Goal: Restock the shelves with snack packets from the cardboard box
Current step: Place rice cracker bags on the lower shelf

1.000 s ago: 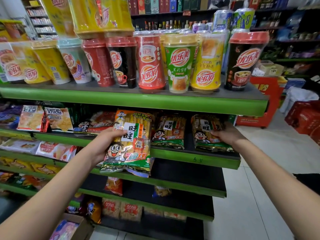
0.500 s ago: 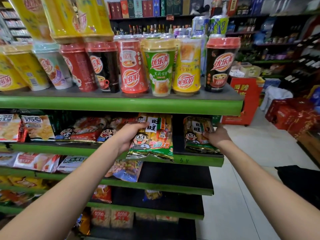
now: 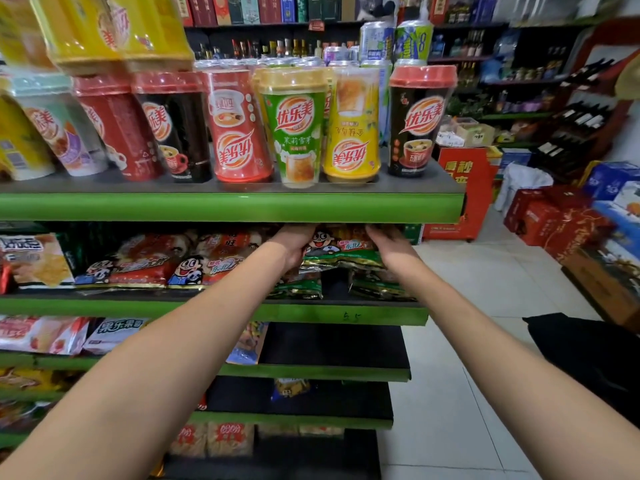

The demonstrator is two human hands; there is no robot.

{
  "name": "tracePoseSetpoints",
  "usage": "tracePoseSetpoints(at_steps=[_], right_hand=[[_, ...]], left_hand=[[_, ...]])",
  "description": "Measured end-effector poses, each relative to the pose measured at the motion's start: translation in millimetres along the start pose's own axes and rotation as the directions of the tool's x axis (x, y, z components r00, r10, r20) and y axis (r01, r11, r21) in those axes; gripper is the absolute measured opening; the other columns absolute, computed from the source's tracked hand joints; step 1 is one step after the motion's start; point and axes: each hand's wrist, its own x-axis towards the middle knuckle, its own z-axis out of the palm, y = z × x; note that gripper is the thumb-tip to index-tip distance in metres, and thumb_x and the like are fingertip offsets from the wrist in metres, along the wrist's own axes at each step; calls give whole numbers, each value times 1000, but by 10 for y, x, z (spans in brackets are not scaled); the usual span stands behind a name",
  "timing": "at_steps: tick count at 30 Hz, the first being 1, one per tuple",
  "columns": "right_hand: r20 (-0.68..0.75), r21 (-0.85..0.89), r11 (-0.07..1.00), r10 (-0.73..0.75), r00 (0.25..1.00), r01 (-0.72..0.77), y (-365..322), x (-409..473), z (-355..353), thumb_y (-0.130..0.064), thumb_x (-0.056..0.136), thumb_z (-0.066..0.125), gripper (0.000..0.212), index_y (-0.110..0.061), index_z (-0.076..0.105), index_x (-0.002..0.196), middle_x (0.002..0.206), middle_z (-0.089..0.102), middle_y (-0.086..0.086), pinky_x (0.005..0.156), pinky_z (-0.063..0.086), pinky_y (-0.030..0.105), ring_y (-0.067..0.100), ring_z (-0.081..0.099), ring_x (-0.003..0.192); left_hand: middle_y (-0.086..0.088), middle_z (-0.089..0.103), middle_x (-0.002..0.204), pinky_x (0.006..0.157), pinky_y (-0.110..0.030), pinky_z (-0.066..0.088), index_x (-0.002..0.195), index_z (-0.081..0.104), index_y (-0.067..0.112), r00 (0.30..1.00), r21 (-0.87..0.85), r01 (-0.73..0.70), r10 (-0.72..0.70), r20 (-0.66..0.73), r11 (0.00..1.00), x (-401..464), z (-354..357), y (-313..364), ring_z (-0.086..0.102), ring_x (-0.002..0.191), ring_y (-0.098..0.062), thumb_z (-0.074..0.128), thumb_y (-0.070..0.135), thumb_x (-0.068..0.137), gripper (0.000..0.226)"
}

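The green snack packet (image 3: 341, 252) with a cartoon face sits on the second shelf (image 3: 346, 311) from the top, near its right end, raised on top of other green packets (image 3: 379, 289) lying flat below it. Its upper part is hidden behind the green front edge of the top shelf (image 3: 242, 207). The left hand (image 3: 294, 247) holds the packet at its left side; the right hand (image 3: 389, 245) holds its right side. The fingertips of both hands reach under the top shelf and are out of sight, so the exact finger placement cannot be confirmed. To the left on the same shelf lie red packets (image 3: 138, 265), partly blurred. Drink cups (image 3: 294, 126) stand in a row on the top shelf. Lower shelves are largely covered by the forearms. The cardboard box is not visible.
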Motion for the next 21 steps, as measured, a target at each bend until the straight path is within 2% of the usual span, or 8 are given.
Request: tracePoseSetpoints(at_steps=[2, 4, 7, 9, 11, 13, 17, 21], right_hand=[[-29, 14, 1000, 27, 999, -26, -42, 57, 74, -64, 89, 54, 73, -23, 40, 148, 156, 39, 4, 111, 39, 49, 32, 42, 138], [14, -214, 977, -4, 1000, 7, 8, 104, 139, -63, 90, 53, 68, -21, 47, 144, 153, 43, 6, 111, 39, 43, 31, 45, 135], [44, -513, 858, -6, 999, 28, 143, 108, 246, -65, 93, 41, 62, -23, 54, 137, 144, 54, 10, 113, 36, 44, 30, 51, 130], [40, -574, 818, -7, 999, 28, 207, 103, 269, -68, 93, 34, 63, -30, 49, 141, 150, 47, 9, 118, 27, 49, 32, 37, 141], [75, -543, 839, 14, 997, 29, 219, 95, 261, -68, 95, 32, 65, -33, 38, 149, 160, 33, 6, 121, 17, 47, 31, 20, 150], [90, -505, 863, 39, 995, 12, 215, 76, 239, -66, 96, 35, 67, -31, 32, 153, 162, 27, 5, 120, 17, 44, 31, 16, 151], [118, -422, 906, 10, 993, 41, 186, -14, 184, -58, 96, 46, 60, -22, 48, 144, 152, 46, 9, 116, 30, 47, 33, 42, 138], [141, -386, 918, -35, 989, 87, 192, -68, 144, -57, 95, 49, 61, -18, 50, 142, 148, 50, 9, 115, 31, 50, 32, 47, 134]], left_hand=[[-13, 45, 149, 59, 0, 38, 143, 43, 7, 998, 117, -32, 38, -45, 993, 18, 12, 19, 44, 131, -22, 46, 26, 104, 43], [-9, 42, 151, 87, -9, 34, 145, 41, 12, 991, 320, -115, 133, -35, 940, 68, -5, 7, 40, 137, -25, 41, 30, 106, 43], [-7, 33, 158, 112, -31, 28, 150, 36, 19, 990, 677, -144, 106, 98, 722, 108, -58, -122, 36, 141, -28, 36, 40, 105, 50], [-5, 22, 163, 119, -39, 23, 155, 25, 29, 995, 803, -85, 15, 95, 590, 127, -101, -273, 26, 147, -30, 31, 52, 103, 57], [-3, 14, 165, 121, -46, 19, 156, 17, 39, 997, 824, -52, -20, 77, 564, 103, -139, -365, 19, 150, -32, 27, 62, 99, 62], [-2, 13, 165, 121, -49, 21, 155, 14, 42, 997, 824, -43, -34, 75, 565, 71, -155, -370, 19, 149, -34, 27, 65, 98, 63], [-3, 22, 163, 118, -45, 26, 156, 15, 35, 994, 819, -72, -25, 104, 569, -8, -145, -365, 26, 147, -33, 32, 62, 98, 66], [-5, 19, 164, 120, -48, 21, 157, 13, 30, 995, 809, -71, -21, 102, 583, -71, -144, -404, 19, 149, -33, 33, 62, 99, 69]])
